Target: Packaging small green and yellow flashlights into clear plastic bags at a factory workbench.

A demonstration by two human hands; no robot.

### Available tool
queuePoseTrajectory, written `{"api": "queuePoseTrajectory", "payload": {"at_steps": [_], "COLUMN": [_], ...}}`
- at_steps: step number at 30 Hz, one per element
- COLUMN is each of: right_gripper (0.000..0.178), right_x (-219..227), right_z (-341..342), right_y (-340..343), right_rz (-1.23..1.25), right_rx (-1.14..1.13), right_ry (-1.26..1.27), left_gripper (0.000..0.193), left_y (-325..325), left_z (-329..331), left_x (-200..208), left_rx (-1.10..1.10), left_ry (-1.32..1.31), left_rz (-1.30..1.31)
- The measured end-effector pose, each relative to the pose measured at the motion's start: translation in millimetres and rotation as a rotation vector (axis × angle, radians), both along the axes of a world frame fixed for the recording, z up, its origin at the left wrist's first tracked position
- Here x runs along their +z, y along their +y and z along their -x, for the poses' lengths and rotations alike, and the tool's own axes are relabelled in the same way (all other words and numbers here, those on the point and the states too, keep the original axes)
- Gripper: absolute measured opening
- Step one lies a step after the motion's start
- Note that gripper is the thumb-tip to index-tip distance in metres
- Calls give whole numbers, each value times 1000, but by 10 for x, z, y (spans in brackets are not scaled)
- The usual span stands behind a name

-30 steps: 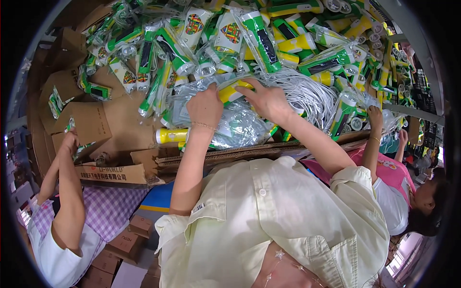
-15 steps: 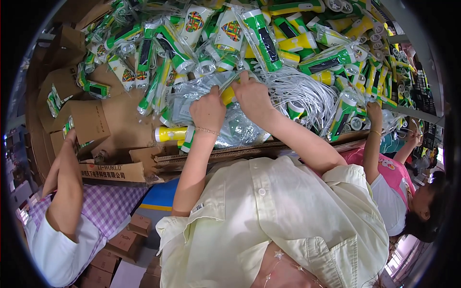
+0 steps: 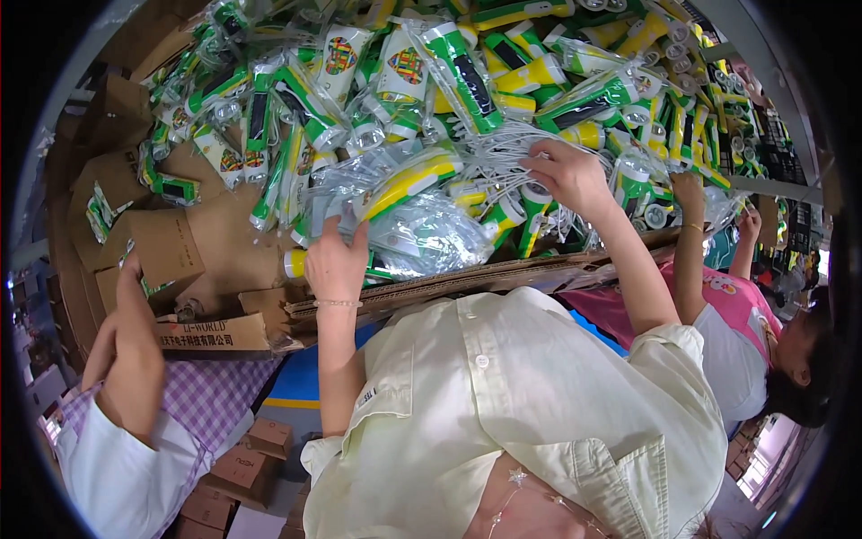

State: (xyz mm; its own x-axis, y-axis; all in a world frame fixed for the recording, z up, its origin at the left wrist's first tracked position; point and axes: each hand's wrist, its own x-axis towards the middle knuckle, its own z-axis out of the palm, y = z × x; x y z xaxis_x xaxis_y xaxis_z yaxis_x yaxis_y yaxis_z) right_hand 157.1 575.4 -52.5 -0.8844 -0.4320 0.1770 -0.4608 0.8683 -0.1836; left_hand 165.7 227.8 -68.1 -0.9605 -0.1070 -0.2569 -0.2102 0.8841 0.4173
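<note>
My left hand [image 3: 334, 262] rests at the near edge of a pile of clear plastic bags [image 3: 431, 235], thumb and forefinger apart, with nothing visibly gripped. Just beyond its thumb a green-and-yellow flashlight [image 3: 415, 182] lies across the bags. To the right, my right hand [image 3: 572, 180] reaches into a bundle of thin white cables [image 3: 503, 151]. Its fingers are closed on cable strands; how many is hidden. Green-and-white flashlights in clear bags [image 3: 462, 76] are heaped behind both hands.
A cardboard edge [image 3: 467, 274] runs along the near side of the heap. At left, a co-worker's hand [image 3: 133, 269] is by an open carton [image 3: 166, 242]. At right, another person's hand [image 3: 689, 190] reaches into the flashlights. Small brown boxes [image 3: 238, 472] stand below.
My hands have separated: the left drew back toward me and left, the right moved right onto the white cables. The flashlight now lies uncovered on the bags.
</note>
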Motion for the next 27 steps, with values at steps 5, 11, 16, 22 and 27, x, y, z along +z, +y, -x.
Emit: {"api": "queuePoseTrajectory", "payload": {"at_steps": [5,11,16,22,27], "right_gripper": [16,21,20,4,6], "right_x": [63,57,58,128,1040], "right_z": [142,295,288,296,557], "right_y": [78,137,-51,-209,-329], "right_rz": [92,-1,-226,-295,332], "right_rx": [4,246,343,344,115], "right_ry": [-55,-117,-135,-139,70], "left_gripper": [23,23,24,25,26], "left_y": [-80,-70,-111,-90,-117], "left_z": [27,108,132,167,178], "left_x": [-242,-181,-241,-236,-262], "left_rx": [48,223,181,182,186], "left_ry": [249,180,174,163,189], "left_rz": [-259,-506,-499,-516,-492]}}
